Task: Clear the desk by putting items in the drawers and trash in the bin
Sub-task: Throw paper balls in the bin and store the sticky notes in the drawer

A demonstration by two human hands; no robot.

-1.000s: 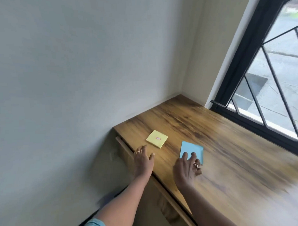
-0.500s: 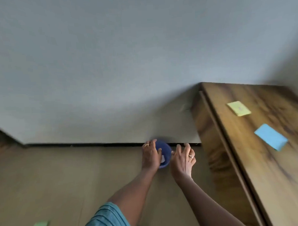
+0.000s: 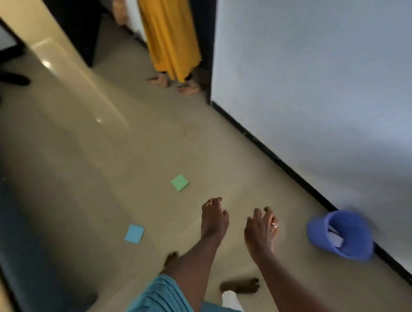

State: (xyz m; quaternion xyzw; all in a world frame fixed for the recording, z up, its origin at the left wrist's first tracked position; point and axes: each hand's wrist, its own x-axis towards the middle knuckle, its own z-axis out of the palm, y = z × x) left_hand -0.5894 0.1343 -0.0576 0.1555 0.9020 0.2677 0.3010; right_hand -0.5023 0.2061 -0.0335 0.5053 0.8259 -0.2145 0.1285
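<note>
Both hands have come off the blue bin, now low against the wall with white paper inside. Green pad and blue pad lie on the floor left of the bin, well apart from it. Left hand and right hand, nearer the bin, are empty with fingers loosely curled; probably best to pinch one pad by its edge.
</note>
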